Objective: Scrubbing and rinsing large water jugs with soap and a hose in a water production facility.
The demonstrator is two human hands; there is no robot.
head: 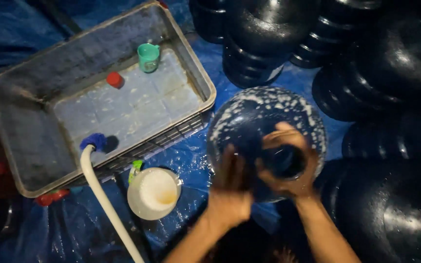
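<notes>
- spreading under everything is a wet blue tarp (191, 160), glistening, with the edges of the scene falling away into deep shadow.
- stacked along the top and right are dark round jugs (395, 63), shiny and wet, several cut off by the frame; how many there are is hard to tell in the gloom.
- over on the left sits a big grey crate (35, 141), tilted in view, pale water in its bottom.
- front and centre, the soapy blue jug (264, 114) lies on its side on the tarp between the crate and the dark stack, speckled with white foam, its mouth facing the camera.
- curving up from the bottom edge, a white hose (104, 199) reaches the crate rim, its end wrapped in blue.
- beside the hose, a white tub (154, 193) of pale liquid.
- right hand (288, 163) is clasped around the jug's neck, fingers curled over the opening.
- left hand (230, 187) is blurred against the jug's near side; cannot tell whether it grips or just presses.
- inside the crate, a small green cup (148, 57) and a red cap (115, 79).
</notes>
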